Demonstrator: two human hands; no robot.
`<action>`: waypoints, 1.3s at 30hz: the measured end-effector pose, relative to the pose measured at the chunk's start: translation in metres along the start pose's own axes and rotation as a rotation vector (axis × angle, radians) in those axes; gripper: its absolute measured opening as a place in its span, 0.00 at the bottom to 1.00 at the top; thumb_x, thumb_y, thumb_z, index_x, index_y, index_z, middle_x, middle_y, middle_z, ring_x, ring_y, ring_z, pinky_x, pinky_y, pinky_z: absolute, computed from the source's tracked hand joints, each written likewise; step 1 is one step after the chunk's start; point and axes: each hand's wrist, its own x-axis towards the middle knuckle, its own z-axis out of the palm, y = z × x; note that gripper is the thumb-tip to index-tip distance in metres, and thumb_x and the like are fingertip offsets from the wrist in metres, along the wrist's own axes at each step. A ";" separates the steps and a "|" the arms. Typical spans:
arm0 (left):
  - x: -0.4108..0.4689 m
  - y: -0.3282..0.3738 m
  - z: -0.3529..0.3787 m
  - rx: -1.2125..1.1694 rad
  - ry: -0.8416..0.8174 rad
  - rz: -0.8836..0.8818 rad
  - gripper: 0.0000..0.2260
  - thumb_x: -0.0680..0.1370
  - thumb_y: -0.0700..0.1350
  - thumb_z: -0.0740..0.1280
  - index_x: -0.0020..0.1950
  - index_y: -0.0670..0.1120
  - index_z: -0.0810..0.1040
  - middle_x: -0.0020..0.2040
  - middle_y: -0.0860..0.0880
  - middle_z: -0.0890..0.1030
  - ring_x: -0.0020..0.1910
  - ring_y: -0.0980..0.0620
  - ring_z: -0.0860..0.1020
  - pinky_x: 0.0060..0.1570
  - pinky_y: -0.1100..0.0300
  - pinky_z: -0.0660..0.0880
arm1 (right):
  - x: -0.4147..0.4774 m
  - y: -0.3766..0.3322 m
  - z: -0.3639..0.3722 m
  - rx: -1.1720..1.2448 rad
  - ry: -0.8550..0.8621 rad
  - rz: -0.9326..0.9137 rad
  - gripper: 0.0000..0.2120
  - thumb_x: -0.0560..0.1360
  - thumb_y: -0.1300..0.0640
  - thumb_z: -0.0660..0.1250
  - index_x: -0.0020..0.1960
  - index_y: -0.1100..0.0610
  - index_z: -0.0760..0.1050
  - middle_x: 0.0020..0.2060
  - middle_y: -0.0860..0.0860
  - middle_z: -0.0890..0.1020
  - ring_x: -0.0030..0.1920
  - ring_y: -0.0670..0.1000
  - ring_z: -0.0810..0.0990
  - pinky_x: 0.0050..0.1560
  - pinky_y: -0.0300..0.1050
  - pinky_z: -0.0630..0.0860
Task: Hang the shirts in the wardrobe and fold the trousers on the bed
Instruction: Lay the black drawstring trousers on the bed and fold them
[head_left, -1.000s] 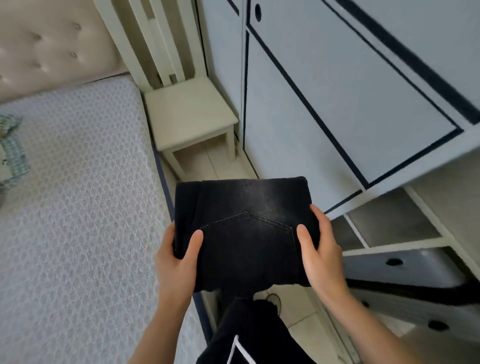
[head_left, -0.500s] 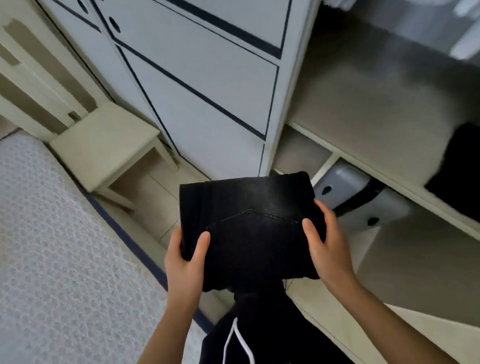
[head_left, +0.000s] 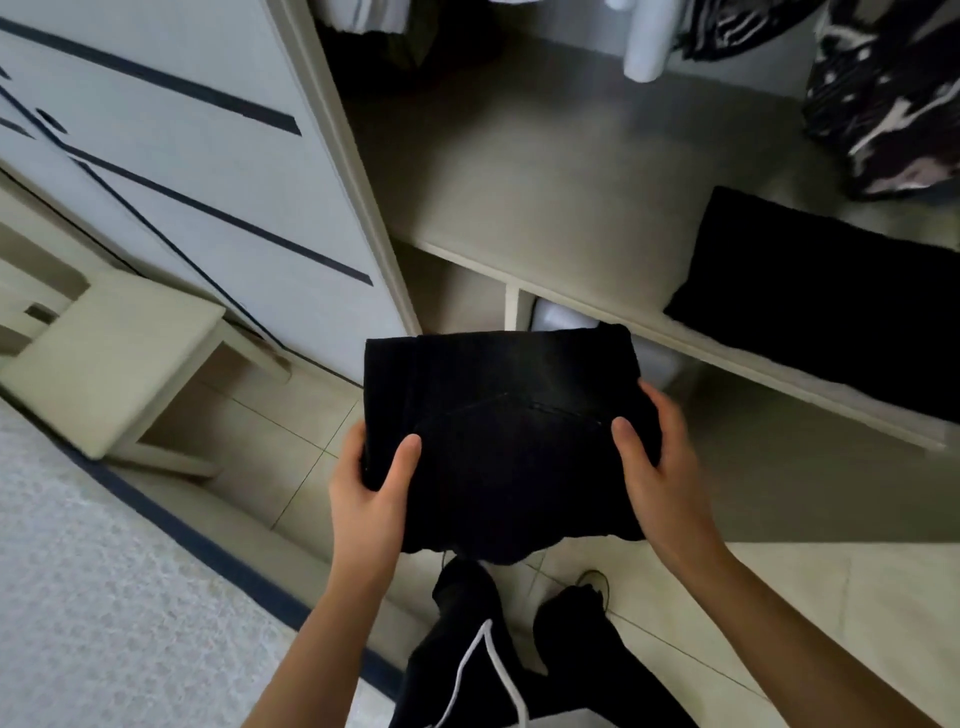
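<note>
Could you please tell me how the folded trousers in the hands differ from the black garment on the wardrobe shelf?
The folded trousers are held in the air by the left hand and right hand; the black garment lies untouched on the shelf. The folded trousers show a stitched pocket seam; the black garment looks plain. Both are black and folded flat.

No words, labels, brand marks, numbers or signs can be read anywhere in view. The folded black trousers (head_left: 498, 441) show only plain stitching, the wardrobe door (head_left: 182, 171) only dark lines, and the white marks on the hanging patterned garment (head_left: 883, 104) form no legible letters.
</note>
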 end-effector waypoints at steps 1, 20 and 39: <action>-0.004 0.004 0.011 -0.005 0.003 0.004 0.10 0.79 0.48 0.69 0.59 0.53 0.78 0.52 0.54 0.83 0.52 0.56 0.82 0.48 0.59 0.81 | 0.002 0.001 -0.012 -0.002 0.007 -0.005 0.24 0.79 0.46 0.61 0.74 0.41 0.61 0.70 0.41 0.70 0.69 0.46 0.70 0.69 0.57 0.70; -0.004 0.081 0.119 -0.117 -0.183 0.107 0.21 0.72 0.59 0.72 0.64 0.58 0.75 0.57 0.59 0.81 0.54 0.59 0.81 0.43 0.67 0.79 | 0.039 -0.013 -0.140 0.048 0.241 -0.131 0.23 0.79 0.47 0.63 0.73 0.44 0.65 0.63 0.36 0.71 0.57 0.31 0.69 0.59 0.32 0.63; 0.069 0.122 0.249 -0.184 -0.624 -0.098 0.30 0.67 0.47 0.79 0.67 0.58 0.74 0.58 0.55 0.82 0.55 0.53 0.82 0.56 0.48 0.80 | 0.096 0.009 -0.227 0.323 0.555 -0.062 0.30 0.74 0.51 0.71 0.73 0.50 0.64 0.58 0.39 0.75 0.53 0.32 0.74 0.44 0.19 0.69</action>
